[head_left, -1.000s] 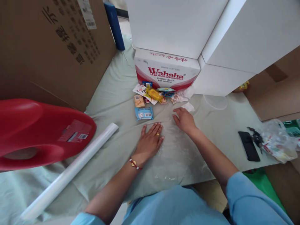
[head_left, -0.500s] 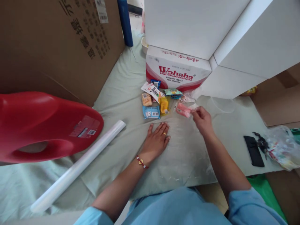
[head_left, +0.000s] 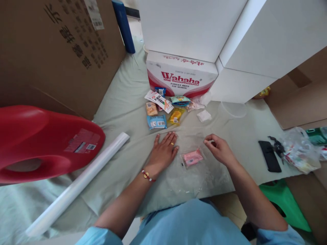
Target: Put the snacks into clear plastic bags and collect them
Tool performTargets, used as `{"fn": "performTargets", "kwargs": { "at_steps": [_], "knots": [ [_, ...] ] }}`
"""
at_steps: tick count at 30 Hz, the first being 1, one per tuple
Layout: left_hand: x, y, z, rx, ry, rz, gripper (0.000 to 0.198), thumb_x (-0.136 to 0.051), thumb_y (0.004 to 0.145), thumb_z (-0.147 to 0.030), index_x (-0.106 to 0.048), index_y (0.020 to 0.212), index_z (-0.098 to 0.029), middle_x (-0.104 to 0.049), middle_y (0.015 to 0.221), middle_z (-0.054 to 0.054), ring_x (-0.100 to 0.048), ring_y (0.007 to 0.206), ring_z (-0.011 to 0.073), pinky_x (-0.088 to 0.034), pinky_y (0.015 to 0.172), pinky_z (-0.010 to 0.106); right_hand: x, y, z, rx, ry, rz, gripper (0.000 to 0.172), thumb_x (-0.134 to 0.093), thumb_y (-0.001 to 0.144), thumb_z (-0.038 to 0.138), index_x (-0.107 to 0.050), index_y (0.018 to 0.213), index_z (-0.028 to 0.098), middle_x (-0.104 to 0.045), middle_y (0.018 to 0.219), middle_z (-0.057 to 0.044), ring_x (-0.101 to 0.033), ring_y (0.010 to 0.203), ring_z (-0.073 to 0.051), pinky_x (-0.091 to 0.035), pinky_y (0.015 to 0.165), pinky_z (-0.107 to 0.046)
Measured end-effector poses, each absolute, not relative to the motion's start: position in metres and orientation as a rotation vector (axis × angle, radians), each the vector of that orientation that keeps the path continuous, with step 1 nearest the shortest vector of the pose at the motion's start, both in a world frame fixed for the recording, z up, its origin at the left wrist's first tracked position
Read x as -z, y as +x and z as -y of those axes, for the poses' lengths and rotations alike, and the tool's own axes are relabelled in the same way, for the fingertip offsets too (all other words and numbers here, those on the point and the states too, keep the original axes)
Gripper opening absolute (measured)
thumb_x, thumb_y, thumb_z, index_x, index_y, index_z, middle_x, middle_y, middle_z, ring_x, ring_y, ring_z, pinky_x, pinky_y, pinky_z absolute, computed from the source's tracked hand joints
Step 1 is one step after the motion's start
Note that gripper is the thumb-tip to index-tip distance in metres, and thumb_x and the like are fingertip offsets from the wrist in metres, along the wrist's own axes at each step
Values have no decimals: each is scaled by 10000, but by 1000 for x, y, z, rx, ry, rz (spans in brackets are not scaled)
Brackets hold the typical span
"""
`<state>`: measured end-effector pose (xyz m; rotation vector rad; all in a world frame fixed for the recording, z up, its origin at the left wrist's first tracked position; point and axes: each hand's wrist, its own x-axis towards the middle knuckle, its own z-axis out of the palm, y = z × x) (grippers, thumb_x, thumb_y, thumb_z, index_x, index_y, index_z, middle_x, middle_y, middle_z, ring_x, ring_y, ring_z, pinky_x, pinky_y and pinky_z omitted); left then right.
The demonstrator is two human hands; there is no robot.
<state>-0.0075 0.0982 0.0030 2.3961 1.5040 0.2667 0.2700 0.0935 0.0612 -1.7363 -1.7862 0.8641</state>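
Note:
My left hand [head_left: 164,151] lies flat, palm down, on the green cloth, fingers spread, with a ring and a red beaded bracelet. Left of centre under my right hand [head_left: 218,147], a pink snack packet [head_left: 192,158] rests on a clear plastic sheet [head_left: 184,180]. The right hand hovers just up and right of the packet, fingers loosely curled and thumb slightly apart from the index finger; nothing shows in them. Beyond my left hand sit a blue snack packet [head_left: 156,121], a yellow packet [head_left: 176,116], a white packet [head_left: 160,101] and several others.
A Wahaba-style water carton marked Wahaha [head_left: 181,76] stands behind the snacks. At left are a red jug [head_left: 51,136], a film roll [head_left: 79,183] and a large cardboard box [head_left: 63,51]. A clear round lid [head_left: 233,109], white tissue [head_left: 204,115] and black phone [head_left: 269,156] lie rightward.
My right hand has brought the pink packet from the snack pile toward me and let it go on the clear sheet. The left hand stays flat on the cloth. The view has shifted slightly.

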Motion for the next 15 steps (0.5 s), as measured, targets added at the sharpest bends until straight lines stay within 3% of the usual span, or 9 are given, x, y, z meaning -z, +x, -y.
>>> {"fn": "performTargets", "kwargs": {
  "at_steps": [3,5,9,12,15],
  "knots": [
    [-1,-8,-98,-274,2413,-1507,577,-351,1088,-415,-393,1639,-245,-394,1706,88,-349,1595,265,-130,1330,622,-64,249,-120,-708,-1641,2025,240,-553,1001,381,-725,963,219,-711,807,-41,-638,702,-189,-510,692,-311],
    [0,-8,-98,-284,2428,-1504,582,-348,1088,-421,-382,1645,-254,-404,1701,91,-348,1596,269,-126,1330,621,-60,224,-140,-565,-1536,2195,249,-541,996,294,-756,1085,207,-757,1022,-106,-682,943,-250,-548,893,-392],
    [1,-9,-98,-303,2424,-1494,581,-335,1093,-425,-383,1640,-237,-416,1694,103,-353,1593,257,-111,1332,618,-41,174,-180,-346,-1303,2479,417,-548,992,223,-687,1383,179,-607,1494,-155,-492,1397,-315,-419,1187,-521],
    [3,-9,-98,-312,2410,-1497,575,-321,1098,-425,-397,1631,-222,-414,1695,99,-351,1593,241,-104,1336,609,-27,167,-207,-307,-1255,2613,395,-554,984,182,-716,1344,159,-531,1588,-136,-388,1513,-315,-350,1251,-525],
    [4,-9,-96,-327,2418,-1497,576,-311,1100,-431,-400,1630,-224,-405,1700,89,-343,1597,235,-107,1338,605,-20,188,-221,-263,-1358,2534,345,-569,985,214,-759,1266,149,-499,1610,-166,-401,1516,-333,-344,1249,-557]
  ]
}}
